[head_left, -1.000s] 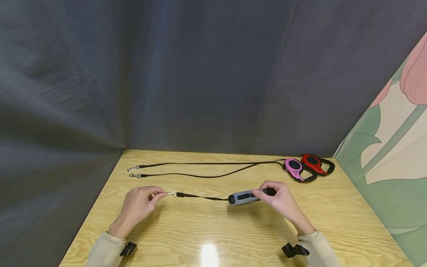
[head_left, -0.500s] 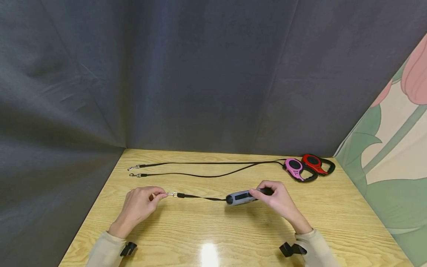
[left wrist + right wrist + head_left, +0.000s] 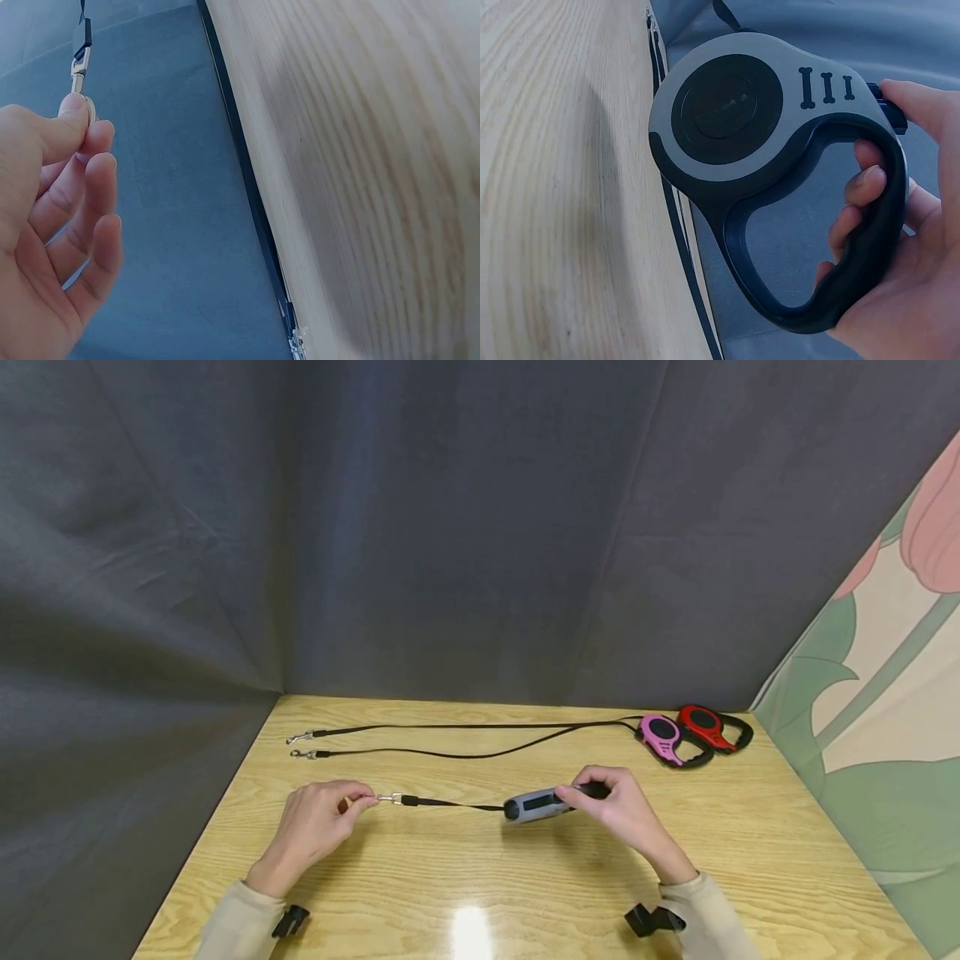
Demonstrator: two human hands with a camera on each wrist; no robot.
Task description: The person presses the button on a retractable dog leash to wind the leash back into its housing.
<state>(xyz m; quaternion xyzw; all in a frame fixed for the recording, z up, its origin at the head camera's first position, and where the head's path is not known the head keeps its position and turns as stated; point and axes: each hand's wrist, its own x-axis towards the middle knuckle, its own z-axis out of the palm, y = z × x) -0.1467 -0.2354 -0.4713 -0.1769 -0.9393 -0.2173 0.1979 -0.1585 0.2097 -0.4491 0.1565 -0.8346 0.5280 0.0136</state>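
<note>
Leash work is what I have in hand: my right hand (image 3: pixel 626 814) is wrapped round the handle of the grey retractable leash (image 3: pixel 534 806), thumb up by its button, while my left hand (image 3: pixel 315 822) pinches the metal clip (image 3: pixel 387 797) at the cord's end between thumb and forefinger. Both grips are clenched on their parts. The black cord (image 3: pixel 453 804) runs almost straight between them, low over the middle of the counter (image 3: pixel 525 877). I judge this to be the stage of working the cord's length between housing and clip; the next move calls for keeping the clip pinched and the two hands level so the cord stays in line.

Far across the counter lie a pink leash (image 3: pixel 663 739) and a red leash (image 3: pixel 708 728), their cords stretched left, well apart from my hands. The left edge sits near my left hand; open room lies near and right.
</note>
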